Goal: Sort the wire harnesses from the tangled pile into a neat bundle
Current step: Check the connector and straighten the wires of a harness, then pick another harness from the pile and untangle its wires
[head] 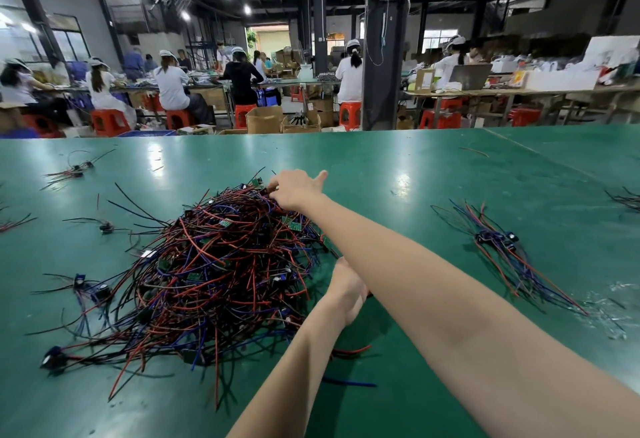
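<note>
A big tangled pile of wire harnesses [221, 271], red, black and blue with small green boards, lies on the green table [398, 167]. My right hand [296, 189] reaches across to the pile's far top edge, its fingers curled into the wires there and the thumb sticking out. My left hand [348, 287] sits at the pile's near right edge, partly hidden under my right forearm; its fingers cannot be made out. A neater bundle of harnesses [498, 241] lies apart on the right.
Loose single harnesses lie scattered at the left: one at the far left [74, 169], one near [91, 290], one at the front [53, 358]. More wires show at the right edge [627, 200]. Beyond the table's far edge, people sit at workbenches.
</note>
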The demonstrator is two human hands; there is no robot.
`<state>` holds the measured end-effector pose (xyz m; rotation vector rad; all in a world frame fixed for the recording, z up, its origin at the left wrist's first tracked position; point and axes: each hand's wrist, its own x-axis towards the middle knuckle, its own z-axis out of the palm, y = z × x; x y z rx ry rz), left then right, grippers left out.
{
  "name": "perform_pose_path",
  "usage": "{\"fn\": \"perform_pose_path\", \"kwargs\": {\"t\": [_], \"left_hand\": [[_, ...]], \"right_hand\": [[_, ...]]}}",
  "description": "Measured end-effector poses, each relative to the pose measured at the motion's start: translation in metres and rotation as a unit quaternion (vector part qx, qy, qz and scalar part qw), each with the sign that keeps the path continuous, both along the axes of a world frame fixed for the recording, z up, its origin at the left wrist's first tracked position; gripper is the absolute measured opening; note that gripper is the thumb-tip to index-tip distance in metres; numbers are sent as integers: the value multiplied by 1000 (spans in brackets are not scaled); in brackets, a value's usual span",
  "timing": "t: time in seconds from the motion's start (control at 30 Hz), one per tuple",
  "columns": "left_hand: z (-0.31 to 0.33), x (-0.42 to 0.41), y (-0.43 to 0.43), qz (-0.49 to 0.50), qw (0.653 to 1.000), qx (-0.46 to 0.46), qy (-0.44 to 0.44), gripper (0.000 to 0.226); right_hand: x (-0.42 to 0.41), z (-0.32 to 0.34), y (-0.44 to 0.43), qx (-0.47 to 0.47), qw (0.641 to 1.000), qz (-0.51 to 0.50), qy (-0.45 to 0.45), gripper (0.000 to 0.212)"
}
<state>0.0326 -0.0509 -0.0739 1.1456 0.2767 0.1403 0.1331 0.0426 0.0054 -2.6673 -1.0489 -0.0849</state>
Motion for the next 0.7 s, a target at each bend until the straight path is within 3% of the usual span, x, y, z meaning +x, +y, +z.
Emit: {"fn": "perform_pose_path", "kwargs": {"t": [0.1,0.33,0.43,0.5,0.57,0.63,0.7], "left_hand": [[-1,1,1,3,1000,-2,2,27],[-4,6,2,-6,1000,11,-4,25],[-6,9,1,-12,1000,-2,-3,28],[-8,13,2,-13,1000,-6,6,28],[-12,17,3,-12,1000,-21,7,25],[-15,20,4,-15,999,-41,5,21],[-18,23,4,-16,999,-49,5,21]], "right_hand": [[-2,-4,0,71,997,-4,23,36],[-7,5,-10,219,975,-37,-13,42],[-8,19,-19,305,951,-25,50,30],[-11,29,-26,414,894,-14,169,23],[-16,36,-37,511,811,-3,285,20],[-18,37,-51,558,744,4,367,22],[-17,30,-68,553,720,9,419,26]]}}
